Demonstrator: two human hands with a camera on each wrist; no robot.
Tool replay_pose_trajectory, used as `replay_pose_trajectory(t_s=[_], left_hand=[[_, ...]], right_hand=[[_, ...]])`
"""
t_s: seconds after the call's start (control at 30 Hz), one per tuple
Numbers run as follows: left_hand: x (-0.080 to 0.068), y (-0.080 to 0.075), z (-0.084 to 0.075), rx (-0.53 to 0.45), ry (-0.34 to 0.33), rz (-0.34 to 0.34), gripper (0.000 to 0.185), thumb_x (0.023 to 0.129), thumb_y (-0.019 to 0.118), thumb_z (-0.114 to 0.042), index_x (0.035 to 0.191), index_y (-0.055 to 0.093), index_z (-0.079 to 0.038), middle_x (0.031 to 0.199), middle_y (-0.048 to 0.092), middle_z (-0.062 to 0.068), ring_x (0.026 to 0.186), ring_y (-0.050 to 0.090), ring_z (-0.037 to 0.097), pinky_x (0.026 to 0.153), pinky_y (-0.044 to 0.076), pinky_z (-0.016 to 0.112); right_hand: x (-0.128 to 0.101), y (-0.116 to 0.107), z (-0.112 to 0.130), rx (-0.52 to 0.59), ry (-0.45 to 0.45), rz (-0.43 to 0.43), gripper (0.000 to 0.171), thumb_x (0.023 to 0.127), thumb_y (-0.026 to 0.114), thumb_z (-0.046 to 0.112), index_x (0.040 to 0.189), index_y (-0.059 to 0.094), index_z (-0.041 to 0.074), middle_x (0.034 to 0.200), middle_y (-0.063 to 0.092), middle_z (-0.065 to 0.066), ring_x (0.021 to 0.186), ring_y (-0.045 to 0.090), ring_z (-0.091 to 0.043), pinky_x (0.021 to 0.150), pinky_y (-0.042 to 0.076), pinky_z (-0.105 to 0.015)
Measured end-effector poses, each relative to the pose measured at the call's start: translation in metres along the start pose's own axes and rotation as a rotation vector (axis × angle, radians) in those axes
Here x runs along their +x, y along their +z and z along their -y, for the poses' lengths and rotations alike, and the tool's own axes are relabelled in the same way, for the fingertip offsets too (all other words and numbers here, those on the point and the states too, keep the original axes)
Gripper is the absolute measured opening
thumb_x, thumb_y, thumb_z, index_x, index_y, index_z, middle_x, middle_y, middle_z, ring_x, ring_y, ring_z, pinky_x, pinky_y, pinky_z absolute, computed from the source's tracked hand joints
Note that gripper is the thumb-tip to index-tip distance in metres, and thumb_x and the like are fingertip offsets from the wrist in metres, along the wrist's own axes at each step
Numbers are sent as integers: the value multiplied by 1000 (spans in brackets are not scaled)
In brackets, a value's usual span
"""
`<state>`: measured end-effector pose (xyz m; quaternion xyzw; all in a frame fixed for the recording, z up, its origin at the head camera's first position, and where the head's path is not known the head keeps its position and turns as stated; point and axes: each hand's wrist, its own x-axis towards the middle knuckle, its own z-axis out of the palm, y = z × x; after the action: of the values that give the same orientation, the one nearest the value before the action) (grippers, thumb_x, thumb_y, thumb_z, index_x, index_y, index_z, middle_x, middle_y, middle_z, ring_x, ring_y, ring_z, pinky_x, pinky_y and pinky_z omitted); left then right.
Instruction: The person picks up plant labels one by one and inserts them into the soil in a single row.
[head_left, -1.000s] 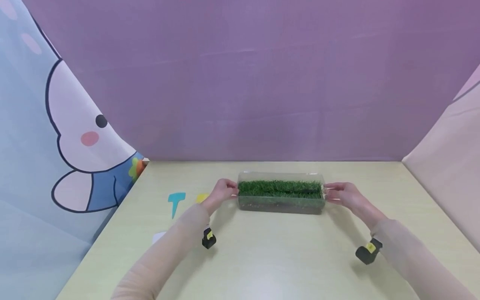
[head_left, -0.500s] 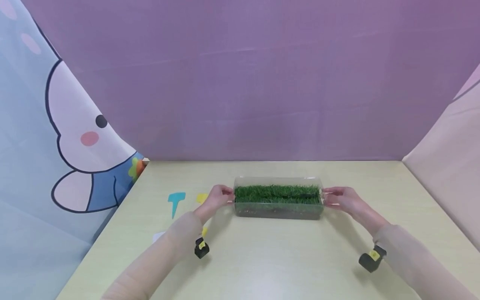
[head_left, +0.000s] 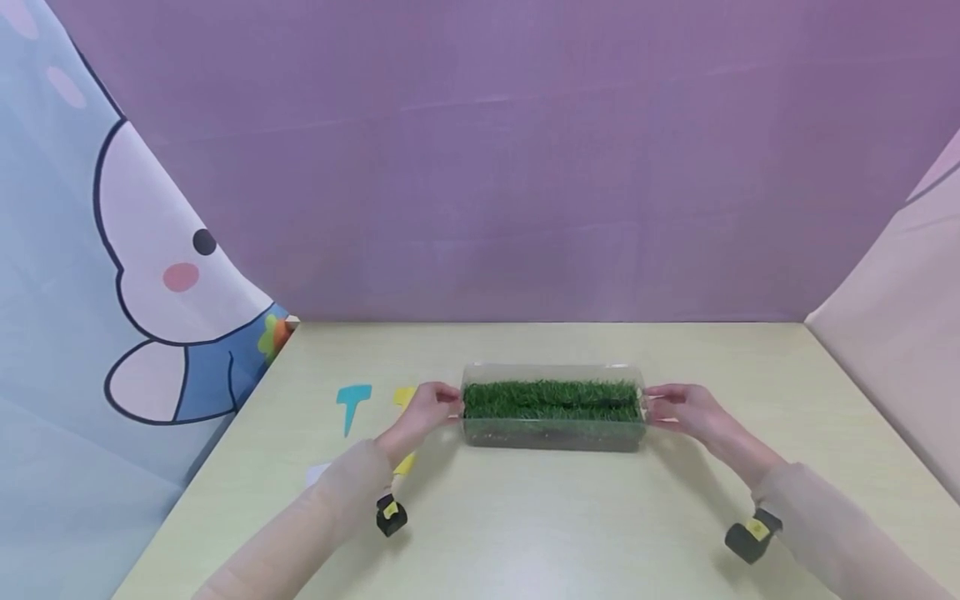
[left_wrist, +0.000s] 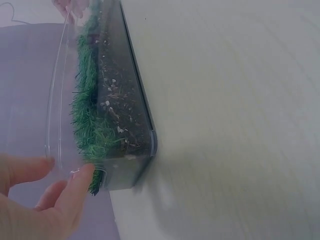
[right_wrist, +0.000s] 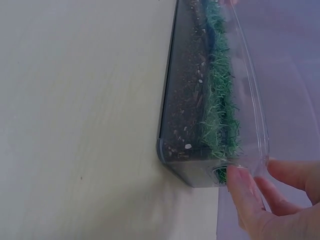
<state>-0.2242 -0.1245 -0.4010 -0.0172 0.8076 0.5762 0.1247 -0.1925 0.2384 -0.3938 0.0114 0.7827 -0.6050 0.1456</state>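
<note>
Your left hand (head_left: 423, 408) pinches the left end of the clear planter box (head_left: 553, 433) in the head view, and your right hand (head_left: 686, 408) pinches the right end, so the box sits between them near the middle of the pale table (head_left: 525, 533). Green grass (head_left: 551, 398) fills its top over a dark soil layer. A teal plant tag (head_left: 351, 402) and a yellow tag (head_left: 405, 395) lie on the table to the left of your left hand, and a cartoon rabbit curtain (head_left: 150, 275) hangs at the left edge

From the left wrist, your left hand (left_wrist: 40, 200) has thumb and fingers closed on the box's thin clear rim (left_wrist: 62, 125), with grass and soil (left_wrist: 117, 110) behind the wall and the base on the table

From the right wrist, your right hand (right_wrist: 270, 200) grips the opposite rim the same way, thumb against the end wall beside the grass (right_wrist: 220, 110); the box bottom looks to touch the table
</note>
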Motion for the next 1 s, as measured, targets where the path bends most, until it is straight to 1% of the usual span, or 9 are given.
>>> replay_pose_trajectory(t_s=[0.07, 0.17, 0.43, 0.53, 0.67, 0.77, 0.9, 1.0], left_hand=[[-2, 0, 1, -6, 3, -6, 23, 83, 50, 8, 105, 49, 14, 97, 54, 22, 91, 56, 33, 80, 48, 39], [-6, -1, 1, -3, 2, -13, 23, 83, 50, 8, 105, 50, 14, 97, 55, 23, 90, 56, 32, 79, 49, 38], [-16, -3, 3, 19, -4, -17, 21, 83, 51, 8, 103, 51, 12, 95, 56, 21, 84, 58, 25, 76, 50, 36], [-21, -3, 4, 28, 9, -19, 21, 81, 52, 9, 102, 51, 13, 93, 57, 20, 83, 58, 25, 74, 50, 35], [-30, -4, 4, 32, 18, -21, 21, 82, 52, 9, 103, 51, 14, 95, 56, 22, 86, 58, 31, 74, 50, 37], [-34, -4, 5, 31, 19, -20, 21, 83, 51, 9, 103, 50, 14, 97, 56, 24, 87, 57, 33, 75, 50, 38], [-40, -4, 8, 30, 32, -23, 21, 81, 50, 10, 102, 51, 15, 94, 57, 23, 83, 58, 30, 73, 50, 36], [-44, -5, 8, 33, 33, -27, 21, 80, 50, 12, 101, 51, 15, 92, 57, 22, 81, 59, 27, 72, 51, 35]], right_hand=[[-1, 1, 0, -1, 0, 0, 45, 85, 48, -4, 122, 31, -21, 106, 55, -25, 81, 58, -10, 77, 49, -29], [-4, 2, 0, -1, 2, -2, 44, 85, 49, -4, 122, 31, -21, 105, 55, -25, 81, 59, -12, 78, 49, -30], [-14, 6, -2, -41, -5, 3, 44, 85, 49, -2, 121, 33, -21, 115, 47, -32, 89, 59, -17, 80, 48, -30], [-18, 7, -1, -25, -1, 5, 43, 85, 49, -2, 120, 33, -21, 112, 51, -29, 87, 59, -14, 79, 49, -30], [-21, 9, -2, 3, 10, 8, 43, 84, 51, -3, 120, 34, -21, 104, 57, -23, 83, 60, -13, 78, 49, -30], [-25, 11, -3, -8, 8, 13, 43, 85, 50, -1, 120, 34, -20, 106, 56, -24, 86, 60, -16, 78, 49, -31], [-30, 13, -4, -37, 0, 20, 43, 85, 50, 0, 120, 34, -20, 110, 52, -28, 90, 59, -22, 79, 49, -31], [-33, 15, -4, -36, 10, 16, 43, 84, 51, -1, 120, 35, -20, 106, 54, -26, 88, 60, -20, 77, 49, -31]])
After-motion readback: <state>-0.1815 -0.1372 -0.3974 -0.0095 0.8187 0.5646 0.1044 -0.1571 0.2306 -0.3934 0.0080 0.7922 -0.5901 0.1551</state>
